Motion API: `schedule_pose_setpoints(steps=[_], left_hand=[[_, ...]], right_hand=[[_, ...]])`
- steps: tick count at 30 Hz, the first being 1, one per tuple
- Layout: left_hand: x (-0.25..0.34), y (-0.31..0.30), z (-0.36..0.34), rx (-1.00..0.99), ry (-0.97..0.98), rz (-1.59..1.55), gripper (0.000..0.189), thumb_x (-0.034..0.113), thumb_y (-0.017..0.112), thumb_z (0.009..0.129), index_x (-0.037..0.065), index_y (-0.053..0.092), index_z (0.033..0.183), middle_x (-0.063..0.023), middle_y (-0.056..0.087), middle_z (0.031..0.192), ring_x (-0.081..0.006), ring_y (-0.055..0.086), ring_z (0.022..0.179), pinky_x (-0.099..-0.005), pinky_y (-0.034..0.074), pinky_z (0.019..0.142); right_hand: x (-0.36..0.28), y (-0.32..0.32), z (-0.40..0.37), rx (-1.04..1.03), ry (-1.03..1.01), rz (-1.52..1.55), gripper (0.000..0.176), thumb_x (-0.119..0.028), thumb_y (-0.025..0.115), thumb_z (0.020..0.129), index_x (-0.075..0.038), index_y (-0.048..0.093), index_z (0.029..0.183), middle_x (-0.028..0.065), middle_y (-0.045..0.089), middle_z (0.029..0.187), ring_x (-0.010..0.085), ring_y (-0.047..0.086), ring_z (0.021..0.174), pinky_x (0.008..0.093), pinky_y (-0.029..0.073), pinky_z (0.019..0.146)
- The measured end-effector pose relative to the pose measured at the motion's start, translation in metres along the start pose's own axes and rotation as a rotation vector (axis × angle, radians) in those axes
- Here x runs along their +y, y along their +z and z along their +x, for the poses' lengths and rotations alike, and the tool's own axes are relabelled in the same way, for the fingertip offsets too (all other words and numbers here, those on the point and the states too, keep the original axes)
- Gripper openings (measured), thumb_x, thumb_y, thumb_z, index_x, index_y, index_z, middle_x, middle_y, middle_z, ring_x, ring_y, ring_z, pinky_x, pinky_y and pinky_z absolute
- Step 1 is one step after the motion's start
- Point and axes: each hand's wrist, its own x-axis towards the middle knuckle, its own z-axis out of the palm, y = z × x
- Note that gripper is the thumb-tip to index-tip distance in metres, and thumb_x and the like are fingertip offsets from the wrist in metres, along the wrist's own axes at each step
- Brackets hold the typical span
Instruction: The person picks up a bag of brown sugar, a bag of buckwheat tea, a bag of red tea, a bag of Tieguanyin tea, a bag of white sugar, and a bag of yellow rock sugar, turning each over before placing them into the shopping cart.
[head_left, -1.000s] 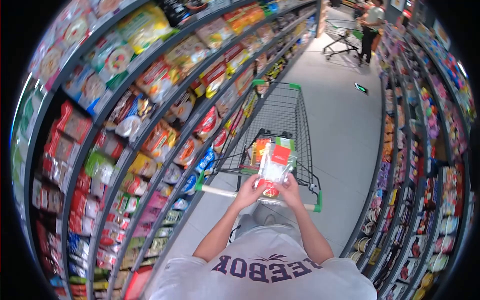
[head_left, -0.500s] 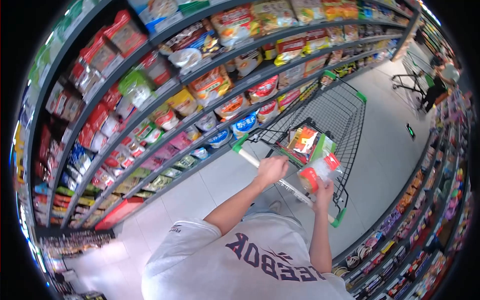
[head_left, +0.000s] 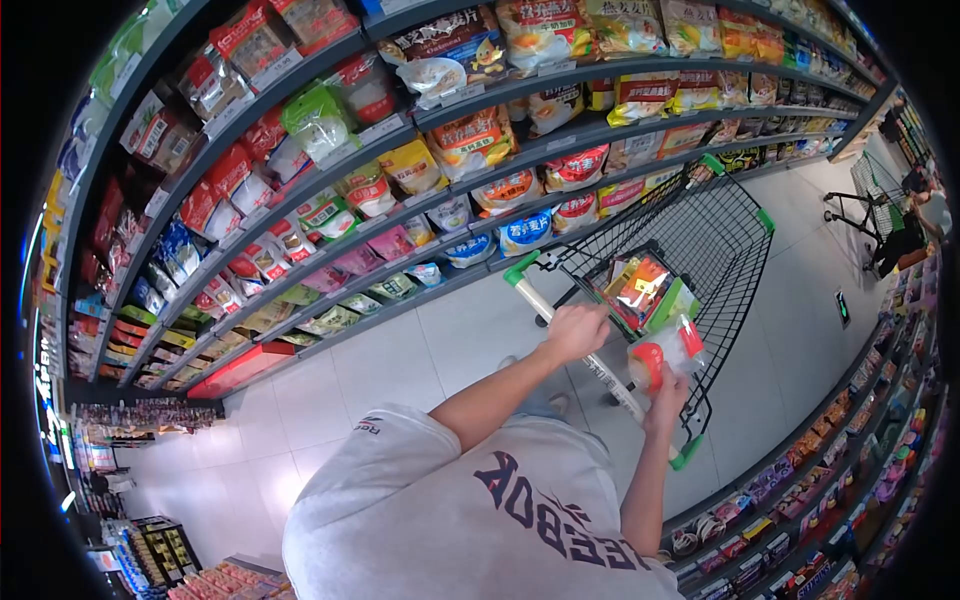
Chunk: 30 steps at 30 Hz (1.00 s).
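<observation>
My left hand is closed round the push bar of a shopping cart, near its left part. My right hand grips a clear plastic bag with red printing, its contents pale and not plain to see. The bag is held up above the cart's near end, close to the bar. Inside the wire basket lie a pack with a red and orange picture and a green packet, partly hidden behind the bag.
Tall shelves of bagged cereal and other packets curve along the left and far side. A lower shelf of small packaged goods runs on the right. Down the aisle stand another cart and a person. Pale floor tiles lie between.
The view has turned, so the cart, hands and shelves appear farther right. My left hand stays on the bar, and my right hand still holds the bag, now slightly more upright.
</observation>
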Motion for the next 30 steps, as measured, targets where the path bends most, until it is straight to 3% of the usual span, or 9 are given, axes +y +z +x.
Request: schedule_pose_setpoints(steps=[19,25,27,30], left_hand=[[-0.001,-0.001,-0.002,0.044,0.035,-0.03,0.015,0.019,0.059,0.087,0.006,0.067,0.092,-0.0122,0.071,0.087,-0.0345,0.07,0.088,-0.0515,0.054,0.076],[-0.002,0.001,-0.003,0.082,0.04,-0.027,0.015,0.019,0.06,0.087,0.007,0.067,0.092,-0.0116,0.072,0.087,-0.0346,0.07,0.089,-0.0512,0.054,0.077],[-0.002,0.002,-0.001,-0.003,-0.016,0.017,0.016,0.021,0.061,0.087,0.008,0.068,0.094,-0.0111,0.073,0.09,-0.034,0.071,0.088,-0.0504,0.055,0.077],[-0.001,0.004,-0.003,0.072,0.028,-0.011,0.02,0.023,0.063,0.087,0.011,0.072,0.101,-0.0117,0.074,0.092,-0.0329,0.072,0.086,-0.0486,0.056,0.078]], right_hand=[[0.005,-0.002,0.006,0.011,0.004,0.015,0.046,-0.022,0.068,0.099,0.003,0.048,0.133,0.0153,0.063,0.127,0.0228,0.066,0.108,0.0365,0.057,0.086],[-0.004,0.004,-0.008,0.029,-0.112,0.074,0.055,-0.013,0.07,0.098,0.002,0.041,0.142,0.015,0.063,0.125,0.0215,0.066,0.107,0.0354,0.056,0.088],[-0.005,0.006,-0.011,0.089,-0.117,0.079,0.06,-0.008,0.07,0.097,0.002,0.037,0.146,0.0144,0.064,0.124,0.0198,0.065,0.106,0.0332,0.055,0.087],[0.006,0.003,-0.004,0.142,-0.211,0.112,0.058,-0.005,0.069,0.097,0.002,0.038,0.146,0.0109,0.065,0.114,0.0155,0.063,0.1,0.0302,0.053,0.084]])
